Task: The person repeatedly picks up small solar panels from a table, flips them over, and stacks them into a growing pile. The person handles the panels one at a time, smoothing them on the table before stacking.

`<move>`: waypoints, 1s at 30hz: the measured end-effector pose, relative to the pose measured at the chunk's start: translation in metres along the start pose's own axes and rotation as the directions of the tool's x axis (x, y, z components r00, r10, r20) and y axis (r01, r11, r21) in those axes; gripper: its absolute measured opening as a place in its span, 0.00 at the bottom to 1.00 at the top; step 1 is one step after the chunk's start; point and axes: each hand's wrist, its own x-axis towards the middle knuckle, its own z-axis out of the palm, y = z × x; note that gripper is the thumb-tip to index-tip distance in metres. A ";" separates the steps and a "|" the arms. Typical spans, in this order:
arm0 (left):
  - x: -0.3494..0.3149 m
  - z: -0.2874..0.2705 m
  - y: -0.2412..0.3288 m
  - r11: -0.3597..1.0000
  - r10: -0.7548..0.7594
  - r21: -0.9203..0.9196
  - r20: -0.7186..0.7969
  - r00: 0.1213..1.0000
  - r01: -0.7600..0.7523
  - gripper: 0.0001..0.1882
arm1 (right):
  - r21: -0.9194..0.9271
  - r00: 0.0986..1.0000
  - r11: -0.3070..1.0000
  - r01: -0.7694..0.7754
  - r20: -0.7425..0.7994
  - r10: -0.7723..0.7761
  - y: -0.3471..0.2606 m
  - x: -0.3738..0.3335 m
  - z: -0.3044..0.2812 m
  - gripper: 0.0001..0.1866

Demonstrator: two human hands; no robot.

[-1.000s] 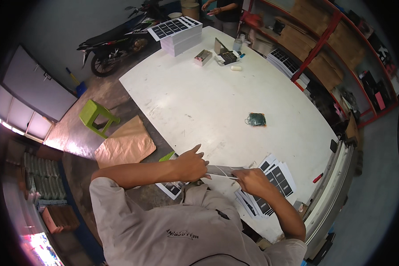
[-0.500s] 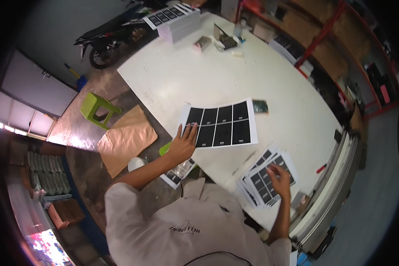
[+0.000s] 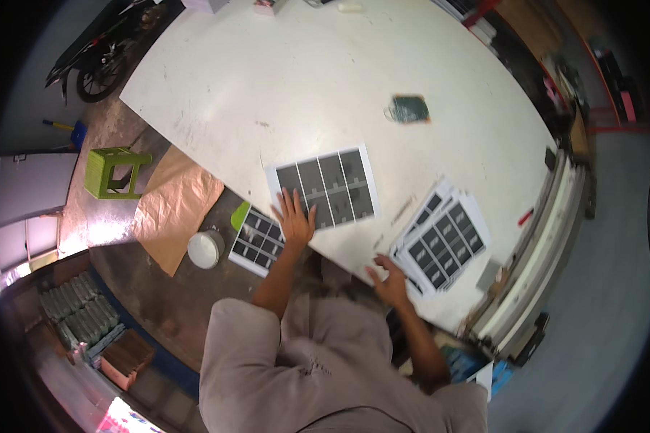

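Note:
A white printed sheet (image 3: 327, 185) with dark rectangles in two rows lies on the white table (image 3: 231, 79) near its front edge. On its near left part rests my left hand (image 3: 295, 218), fingers spread flat. To the right, a loose pile of similar printed sheets (image 3: 444, 242) lies slightly fanned out. My right hand (image 3: 390, 280) is by the pile's left edge, over the table's rim, with thumb and fingers apart and nothing visible between them. Another printed sheet (image 3: 258, 242) sits below table height, left of my left forearm.
Farther back on the table lies a dark green flat pad (image 3: 410, 108). A red item (image 3: 525, 216) is near the long metal rail (image 3: 534, 267) at right. Left on the floor are brown paper (image 3: 177, 206), a green stool (image 3: 112, 173) and a white bucket (image 3: 206, 250).
The printed sheet, curved up under my left hand before, now lies flatter and nearer. My right hand has moved left off the pile. The view has shifted closer to the table's front.

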 end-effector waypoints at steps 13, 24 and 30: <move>0.032 0.029 -0.024 0.988 -0.093 -0.132 -0.127 0.988 0.076 0.34 | -0.309 0.670 0.595 0.742 0.349 -0.655 0.023 0.231 0.161 0.41; 0.028 0.017 -0.015 0.980 -0.134 -0.155 -0.063 0.989 0.123 0.36 | -0.380 0.714 0.648 0.660 0.048 -0.699 0.033 0.281 0.081 0.43; 0.026 0.035 -0.032 0.982 -0.109 -0.159 -0.064 0.992 0.098 0.37 | -0.116 0.516 0.510 0.852 0.344 -0.784 -0.027 0.303 0.198 0.44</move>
